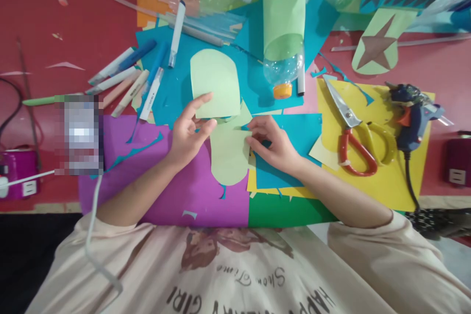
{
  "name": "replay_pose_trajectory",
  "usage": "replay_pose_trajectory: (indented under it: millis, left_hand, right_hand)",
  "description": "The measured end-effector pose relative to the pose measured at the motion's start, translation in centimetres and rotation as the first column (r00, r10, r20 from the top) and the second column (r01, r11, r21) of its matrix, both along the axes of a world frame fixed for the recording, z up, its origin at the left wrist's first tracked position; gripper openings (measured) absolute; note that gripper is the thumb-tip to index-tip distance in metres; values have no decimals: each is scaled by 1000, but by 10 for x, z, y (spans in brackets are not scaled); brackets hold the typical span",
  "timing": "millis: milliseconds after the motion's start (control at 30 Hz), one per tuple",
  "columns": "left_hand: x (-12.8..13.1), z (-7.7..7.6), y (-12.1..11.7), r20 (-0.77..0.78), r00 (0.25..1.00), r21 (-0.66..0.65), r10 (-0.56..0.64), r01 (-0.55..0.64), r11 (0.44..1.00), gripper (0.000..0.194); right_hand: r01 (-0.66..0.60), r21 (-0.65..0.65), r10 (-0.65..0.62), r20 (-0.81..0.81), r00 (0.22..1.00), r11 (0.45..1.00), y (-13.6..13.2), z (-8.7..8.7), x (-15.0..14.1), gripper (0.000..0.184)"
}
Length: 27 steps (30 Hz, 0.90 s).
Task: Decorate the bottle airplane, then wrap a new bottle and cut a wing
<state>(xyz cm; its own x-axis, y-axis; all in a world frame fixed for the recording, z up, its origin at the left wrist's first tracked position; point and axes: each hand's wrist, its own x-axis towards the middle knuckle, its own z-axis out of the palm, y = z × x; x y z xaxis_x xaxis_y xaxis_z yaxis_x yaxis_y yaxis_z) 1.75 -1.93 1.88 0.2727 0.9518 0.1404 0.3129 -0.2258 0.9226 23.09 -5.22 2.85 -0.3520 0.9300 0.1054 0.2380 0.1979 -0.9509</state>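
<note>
Between thumb and fingers, my left hand (193, 132) pinches the lower left edge of a pale green paper cutout (216, 81) with a rounded top. Below it lies a second pale green cutout (230, 157) with a rounded bottom end. The fingertips of my right hand (270, 142) are bent at that second cutout's right edge; thumb and forefinger are close together, and whether they grip the paper is unclear. Purple paper (158, 167) and blue paper (290, 130) lie beneath the hands.
Red-and-yellow scissors (355, 149) and a glue gun (412, 122) rest on yellow paper at right. A plastic bottle wrapped in green paper (284, 10) lies ahead, orange cap (282, 91) toward me. Several markers (150, 95) are at left, near a blurred-out device (79, 135).
</note>
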Motion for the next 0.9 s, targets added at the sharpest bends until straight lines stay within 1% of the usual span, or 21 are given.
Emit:
replay_pose_trajectory:
  millis: [67, 100, 233, 333, 400, 467, 600, 700, 800, 900]
  left_hand:
    - [0, 1, 0, 42, 998, -36, 36, -34, 999, 48]
    - [1, 3, -1, 44, 999, -54, 33, -30, 998, 48]
    - [1, 9, -5, -48, 996, -72, -80, 76, 994, 49]
    - [2, 12, -8, -52, 986, -39, -161, 159, 987, 42]
    - [3, 13, -8, -47, 986, -15, -160, 160, 987, 35]
    - [3, 12, -8, -64, 990, -10, -128, 127, 992, 28]
    - [3, 10, -8, -102, 988, -24, -115, 113, 993, 26]
    - [3, 10, -9, -106, 987, -11, -120, 120, 993, 29]
    - [3, 11, -9, -106, 985, -24, -134, 133, 991, 32]
    - [2, 13, -8, -152, 969, -7, -195, 196, 981, 28]
  right_hand:
    - [-33, 22, 33, 16, 999, 999, 0, 0, 1, 18]
    - [-44, 27, 43, 27, 999, 999, -1, 0, 1, 18]
    - [-45, 3, 45, 53, 998, 999, -2, 0, 2, 14]
    - [-26, -33, 27, 44, 999, 999, -2, 0, 1, 12]
    - [-16, -51, 18, 34, 999, 999, -2, 1, 1, 11]
    - [-5, -66, 7, 26, 1000, 998, -1, 1, 0, 11]
    - [21, -78, -21, -1, 1000, 997, 0, 1, 1, 12]
    - [57, -93, -60, -29, 998, 994, 0, -1, 1, 17]
    - [119, -125, -128, -65, 990, 985, -1, -4, 2, 24]
    - [205, -119, -214, -66, 975, 971, 0, -6, 3, 29]
